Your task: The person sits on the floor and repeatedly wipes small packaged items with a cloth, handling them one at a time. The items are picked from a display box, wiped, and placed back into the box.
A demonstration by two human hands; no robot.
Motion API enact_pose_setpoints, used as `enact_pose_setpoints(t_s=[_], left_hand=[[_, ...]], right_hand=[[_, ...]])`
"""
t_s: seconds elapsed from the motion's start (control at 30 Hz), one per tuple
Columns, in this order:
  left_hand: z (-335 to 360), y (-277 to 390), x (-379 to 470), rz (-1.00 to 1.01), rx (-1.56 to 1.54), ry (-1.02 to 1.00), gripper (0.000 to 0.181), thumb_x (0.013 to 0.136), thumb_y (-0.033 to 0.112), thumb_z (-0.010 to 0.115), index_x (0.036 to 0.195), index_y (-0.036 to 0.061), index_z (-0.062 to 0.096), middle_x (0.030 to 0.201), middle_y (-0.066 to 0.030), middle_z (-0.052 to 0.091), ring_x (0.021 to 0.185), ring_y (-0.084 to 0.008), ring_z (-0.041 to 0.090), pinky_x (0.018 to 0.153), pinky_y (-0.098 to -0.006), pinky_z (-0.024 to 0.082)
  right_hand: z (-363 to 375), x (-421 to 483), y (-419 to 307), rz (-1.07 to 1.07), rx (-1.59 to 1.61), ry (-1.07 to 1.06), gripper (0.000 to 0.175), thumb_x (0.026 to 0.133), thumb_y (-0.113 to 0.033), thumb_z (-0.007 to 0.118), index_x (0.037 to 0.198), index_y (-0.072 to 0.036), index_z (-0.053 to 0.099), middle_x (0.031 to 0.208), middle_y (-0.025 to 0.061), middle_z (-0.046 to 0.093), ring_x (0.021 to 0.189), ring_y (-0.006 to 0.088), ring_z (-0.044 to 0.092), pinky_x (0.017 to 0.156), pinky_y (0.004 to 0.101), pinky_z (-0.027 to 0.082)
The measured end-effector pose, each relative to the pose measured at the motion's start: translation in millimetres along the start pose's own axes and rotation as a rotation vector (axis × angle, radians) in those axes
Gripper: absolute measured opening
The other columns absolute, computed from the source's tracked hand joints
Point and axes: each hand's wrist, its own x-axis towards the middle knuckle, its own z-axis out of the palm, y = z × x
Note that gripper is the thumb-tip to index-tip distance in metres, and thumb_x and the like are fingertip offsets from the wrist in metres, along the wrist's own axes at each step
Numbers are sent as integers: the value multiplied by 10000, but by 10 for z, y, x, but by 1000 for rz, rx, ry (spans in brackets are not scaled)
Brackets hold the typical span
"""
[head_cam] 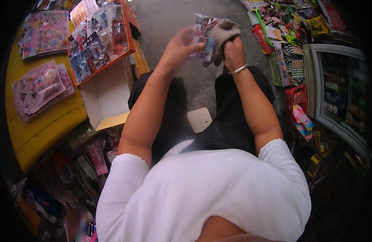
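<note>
In the head view, my left hand (183, 44) grips a clear plastic toy package (205, 42) by its left side, near the top centre, with the thumb over its front. My right hand (234, 50), with a silver bangle on the wrist, holds a bunched grey-beige knitted cloth or glove (225, 30) against the right side of the package. Part of my right hand's fingers is hidden under the knit. Both hands are above the grey floor, beyond my knees. The left hand is slightly blurred.
At left, an orange box (130, 27) of packaged toys stands above an open white carton (106, 93), beside a yellow surface (53, 112) bearing toy packs (41, 87). At right are snack packets (317, 25), a red basket (290, 93) and a glass-door fridge (334, 84). Cardboard (199, 119) lies between my legs.
</note>
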Motion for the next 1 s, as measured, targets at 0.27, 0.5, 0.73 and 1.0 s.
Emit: enact_pose_setpoints(t_s=[0.27,0.5,0.73,1.0], left_hand=[[25,-30,-4,31,18,-55,483,805,99,691,1224,3,471,1093,-59,582,1010,-147,558,838,-291,469],[20,37,-29,-51,9,-51,490,784,110,702,1209,11,481,1079,-53,579,998,-138,557,843,-292,464],[18,81,-76,-65,-11,-59,522,767,98,702,1227,-6,479,1043,-65,598,961,-149,577,836,-298,469],[-84,171,-69,-28,-13,1,551,730,139,692,1221,-25,505,1019,-103,623,851,-160,609,731,-287,489]], right_hand=[[-38,4,47,-81,-98,-10,181,870,-63,538,1006,19,624,932,28,624,830,100,572,740,241,468],[-22,25,13,86,187,114,186,890,-70,506,1001,14,629,929,27,623,837,98,567,728,240,468],[-72,64,32,-40,-130,29,199,887,-69,494,1025,6,617,923,36,631,788,114,587,697,254,478],[-81,47,-93,115,219,44,187,904,-122,528,1026,-16,623,909,39,635,779,110,592,673,260,489]])
